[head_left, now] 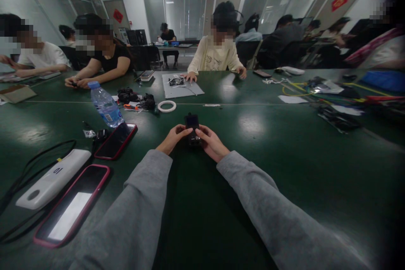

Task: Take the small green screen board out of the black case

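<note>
Between my two hands is a small black handheld device (192, 123) with a dark screen on its upper part and light markings lower down. My left hand (175, 137) grips its left side, the thumb lying on the front. On the other side my right hand (212, 141) holds it too, with the thumb over the lower front near a small white mark. The fingers behind the device are mostly hidden. Both forearms, in grey sleeves, reach forward over the dark green table (303, 177).
At left lie a pink-cased phone (74, 206), a white device (55, 179) with cables, a red-edged phone (116, 141) and a water bottle (106, 105). A white ring (166, 106) lies ahead. Cables and bags (335, 114) cover the far right. Several people sit around.
</note>
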A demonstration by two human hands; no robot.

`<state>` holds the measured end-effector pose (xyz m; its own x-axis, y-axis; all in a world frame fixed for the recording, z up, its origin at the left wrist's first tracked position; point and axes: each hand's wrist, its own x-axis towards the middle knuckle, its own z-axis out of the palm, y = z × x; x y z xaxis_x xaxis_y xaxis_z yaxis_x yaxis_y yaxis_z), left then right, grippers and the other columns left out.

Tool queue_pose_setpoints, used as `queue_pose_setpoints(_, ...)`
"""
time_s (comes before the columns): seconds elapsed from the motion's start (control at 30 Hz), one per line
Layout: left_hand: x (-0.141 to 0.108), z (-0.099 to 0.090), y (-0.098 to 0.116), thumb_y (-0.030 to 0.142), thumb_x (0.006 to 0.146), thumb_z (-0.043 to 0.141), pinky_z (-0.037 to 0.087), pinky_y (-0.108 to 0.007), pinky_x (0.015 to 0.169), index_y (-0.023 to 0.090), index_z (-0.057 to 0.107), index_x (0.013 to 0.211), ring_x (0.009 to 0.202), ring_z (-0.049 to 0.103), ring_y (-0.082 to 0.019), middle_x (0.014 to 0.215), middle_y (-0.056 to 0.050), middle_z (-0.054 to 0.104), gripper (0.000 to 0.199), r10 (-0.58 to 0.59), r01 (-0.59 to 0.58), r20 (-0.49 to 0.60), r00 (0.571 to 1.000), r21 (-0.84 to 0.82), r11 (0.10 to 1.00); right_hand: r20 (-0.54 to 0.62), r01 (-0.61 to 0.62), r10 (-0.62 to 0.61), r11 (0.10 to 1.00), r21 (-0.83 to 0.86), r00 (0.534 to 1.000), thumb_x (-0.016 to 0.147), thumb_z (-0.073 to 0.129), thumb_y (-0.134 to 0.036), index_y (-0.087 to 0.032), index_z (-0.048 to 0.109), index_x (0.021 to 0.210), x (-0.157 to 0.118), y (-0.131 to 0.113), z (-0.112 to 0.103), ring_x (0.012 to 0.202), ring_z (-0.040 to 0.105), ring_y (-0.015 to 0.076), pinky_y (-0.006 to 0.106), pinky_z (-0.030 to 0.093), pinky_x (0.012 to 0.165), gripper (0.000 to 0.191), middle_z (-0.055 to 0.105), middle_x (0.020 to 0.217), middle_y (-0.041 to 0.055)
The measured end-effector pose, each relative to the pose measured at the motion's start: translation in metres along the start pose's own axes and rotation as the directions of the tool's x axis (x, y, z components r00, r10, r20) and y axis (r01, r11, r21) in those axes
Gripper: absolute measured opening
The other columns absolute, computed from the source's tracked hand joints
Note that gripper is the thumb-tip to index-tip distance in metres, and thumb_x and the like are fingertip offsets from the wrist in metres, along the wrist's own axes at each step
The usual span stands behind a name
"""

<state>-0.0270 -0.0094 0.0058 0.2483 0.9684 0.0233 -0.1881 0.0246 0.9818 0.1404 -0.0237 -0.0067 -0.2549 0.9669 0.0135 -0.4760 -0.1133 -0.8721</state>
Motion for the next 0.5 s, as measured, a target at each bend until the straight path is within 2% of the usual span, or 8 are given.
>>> queue_pose_setpoints(0.37, 0.0008, -0.0032, -0.0032, 0.034, 0.067, 0.071, 0.041, -0.033, 0.086, 0.015, 0.054, 0.085, 0.087, 0.057, -0.015, 0.09, -0.003, 0.06, 0.031, 0.035, -0.034, 0.032, 0.999, -0.016, 0.999, 0.003, 0.01, -0.01, 1.0, 0.017, 1.0, 0.067, 0.078, -0.033, -0.022, 0.057, 0.108, -0.0002, -0.0007, 0.0017, 0.098, 0.054, 0.0146, 0.023, 0.046, 0.08, 0.047, 0.054, 0.111, 0.0032)
queue_pose_setpoints(0.5, 0.0021, -0.0035, -0.004, 0.034, 0.063, 0.074, 0.04, -0.034, 0.087, 0.014, 0.056, 0.087, 0.087, 0.058, -0.015, 0.091, -0.004, 0.061, 0.035, 0.044, -0.044, 0.037, 0.998, 0.018, 0.999, 0.004, 0.018, -0.018, 0.999, 0.039, 1.0, 0.065, 0.078, -0.034, -0.021, 0.058, 0.106, -0.0007, -0.0018, 0.0042, 0.097, 0.054, 0.0142, 0.023, 0.046, 0.08, 0.047, 0.055, 0.111, 0.0037)
